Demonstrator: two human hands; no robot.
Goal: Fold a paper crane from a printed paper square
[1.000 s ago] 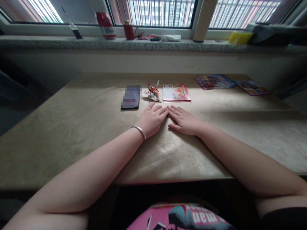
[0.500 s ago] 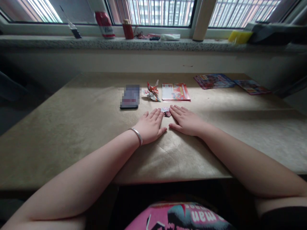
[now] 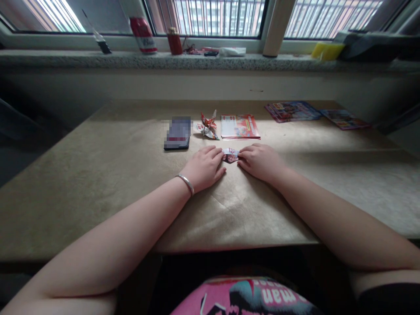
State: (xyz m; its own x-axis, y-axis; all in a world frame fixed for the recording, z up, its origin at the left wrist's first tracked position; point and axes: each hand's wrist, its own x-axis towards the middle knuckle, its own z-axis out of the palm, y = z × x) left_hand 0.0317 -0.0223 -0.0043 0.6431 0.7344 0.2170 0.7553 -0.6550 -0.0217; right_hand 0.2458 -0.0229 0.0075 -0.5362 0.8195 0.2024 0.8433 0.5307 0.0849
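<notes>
A small piece of folded paper (image 3: 231, 155), printed in pink, white and dark colours, lies on the table between my two hands. My left hand (image 3: 205, 166), with a silver bangle at its wrist, has its bent fingers closed at the paper's left end; the thumb rests lower on the tabletop. At the right end, the fingertips of my right hand (image 3: 260, 162) are drawn together on the paper's edge. Just beyond the hands sit red and white folded paper cranes (image 3: 208, 126). A stack of printed paper sheets (image 3: 240, 127) is beside them.
A phone (image 3: 179, 133) with a blurred screen lies left of the cranes. Colourful booklets (image 3: 293, 111) are at the back right of the table (image 3: 98, 175). On the windowsill (image 3: 203, 62) stand a red can (image 3: 143, 35), a red lighter-like object (image 3: 174, 41) and a yellow item (image 3: 327, 51).
My fingers, which lay flat and stretched out, are now bent. The right hand has shifted slightly right, and more of the folded paper shows between the hands.
</notes>
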